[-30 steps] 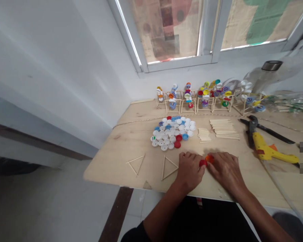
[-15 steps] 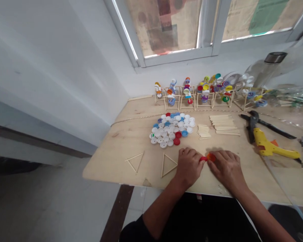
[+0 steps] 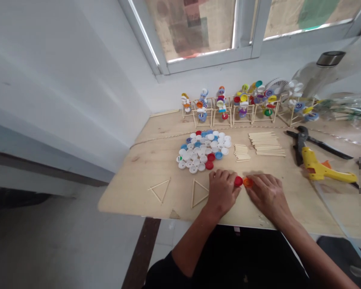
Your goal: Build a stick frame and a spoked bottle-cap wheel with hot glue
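Observation:
Near the table's front edge, my left hand [image 3: 223, 192] is closed on a red bottle cap [image 3: 238, 181]. My right hand [image 3: 267, 196] pinches an orange bottle cap [image 3: 248, 182] by its right side. The two caps sit side by side, close together or touching, with their hollow sides facing up. Left of my left hand lies a triangle of thin sticks [image 3: 193, 194], partly behind the hand. A second stick triangle [image 3: 161, 190] is farther left. Beyond my hands spreads a group of bottle caps [image 3: 198, 151], mostly white with some red and blue.
Short sticks [image 3: 241, 153] and longer sticks [image 3: 266, 144] lie in piles beyond my hands. To the right are a yellow glue gun [image 3: 327, 170] and black-handled pliers [image 3: 302, 138]. Several stick frames with cap wheels [image 3: 222, 106] line the wall, beside a glass bottle [image 3: 321, 76].
The red cap has turned from edge-on to lying with its hollow side up beside the orange cap. My hands stay close together, and the camera view has shifted slightly.

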A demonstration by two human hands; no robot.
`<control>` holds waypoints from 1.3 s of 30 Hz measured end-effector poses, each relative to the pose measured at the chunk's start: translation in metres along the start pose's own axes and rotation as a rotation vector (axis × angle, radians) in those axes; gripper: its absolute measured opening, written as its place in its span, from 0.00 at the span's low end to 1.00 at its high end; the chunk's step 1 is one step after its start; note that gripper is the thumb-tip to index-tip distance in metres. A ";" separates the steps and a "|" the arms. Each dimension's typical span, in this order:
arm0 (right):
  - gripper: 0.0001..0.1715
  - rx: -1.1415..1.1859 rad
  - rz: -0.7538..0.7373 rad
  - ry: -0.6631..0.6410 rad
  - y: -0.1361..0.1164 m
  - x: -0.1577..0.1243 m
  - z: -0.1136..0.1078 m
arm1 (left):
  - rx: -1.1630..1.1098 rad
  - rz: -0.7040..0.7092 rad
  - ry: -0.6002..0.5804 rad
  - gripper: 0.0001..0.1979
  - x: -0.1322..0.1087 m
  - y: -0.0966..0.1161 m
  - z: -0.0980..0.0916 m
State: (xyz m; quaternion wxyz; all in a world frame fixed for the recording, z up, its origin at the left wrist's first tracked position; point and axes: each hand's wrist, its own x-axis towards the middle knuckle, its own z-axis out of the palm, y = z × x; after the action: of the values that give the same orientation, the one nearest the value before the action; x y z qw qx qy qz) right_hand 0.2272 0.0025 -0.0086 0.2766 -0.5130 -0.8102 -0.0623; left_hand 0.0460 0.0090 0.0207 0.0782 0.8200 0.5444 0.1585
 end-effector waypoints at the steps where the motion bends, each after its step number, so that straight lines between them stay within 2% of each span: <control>1: 0.13 -0.002 0.001 -0.003 0.000 0.000 0.000 | 0.007 0.000 0.001 0.15 0.001 0.001 0.001; 6: 0.12 0.004 -0.012 -0.005 0.000 0.001 0.002 | 0.007 0.007 0.000 0.12 0.002 0.003 0.004; 12: 0.11 0.042 -0.030 -0.010 0.000 -0.003 -0.002 | -0.020 0.039 -0.007 0.11 -0.007 0.003 0.001; 22: 0.13 0.106 -0.001 -0.074 -0.002 -0.011 -0.010 | -0.068 0.074 -0.056 0.15 -0.012 0.001 0.000; 28: 0.14 0.121 -0.017 -0.059 0.000 -0.013 -0.008 | -0.108 0.053 -0.014 0.21 -0.019 0.000 0.000; 35: 0.14 0.156 0.008 -0.061 -0.001 -0.012 -0.008 | -0.161 -0.010 0.024 0.19 -0.024 0.001 0.000; 39: 0.16 0.233 0.070 -0.072 -0.001 -0.014 -0.013 | -0.218 -0.055 0.124 0.16 -0.029 0.006 -0.003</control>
State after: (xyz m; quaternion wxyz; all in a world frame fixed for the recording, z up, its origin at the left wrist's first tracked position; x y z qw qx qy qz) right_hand 0.2358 -0.0137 -0.0049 0.3071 -0.5073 -0.8029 0.0602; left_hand 0.0394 -0.0200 0.0204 0.1374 0.7799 0.5501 0.2651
